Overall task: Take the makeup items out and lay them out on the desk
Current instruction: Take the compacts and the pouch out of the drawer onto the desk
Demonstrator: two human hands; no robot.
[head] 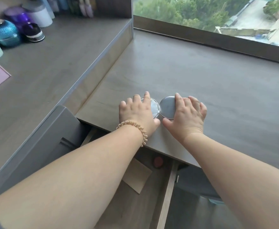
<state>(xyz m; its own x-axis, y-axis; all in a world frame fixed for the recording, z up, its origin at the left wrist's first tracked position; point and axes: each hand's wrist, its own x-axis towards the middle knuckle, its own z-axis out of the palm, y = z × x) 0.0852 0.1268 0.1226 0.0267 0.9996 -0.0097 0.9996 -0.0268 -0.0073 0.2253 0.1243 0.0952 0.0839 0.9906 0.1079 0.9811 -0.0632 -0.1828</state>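
Jars (3,33) sit off on the side shelf, and the drawer (167,195) below is open with a red pot (158,161) inside. On the desk (201,80), left hand (137,113) curls over the clear compact (154,107), while right hand (188,114) pinches the grey compact (167,107) between thumb and finger. The compacts touch.

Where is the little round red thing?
In the head view, the small round red item sits in the open wooden drawer, just under the front edge of the grey desk, right of a tan card.

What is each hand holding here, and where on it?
The left hand grips the clear-rimmed round case, the right hand the grey round case, each across its rim, thumb to forefinger, on the desk.
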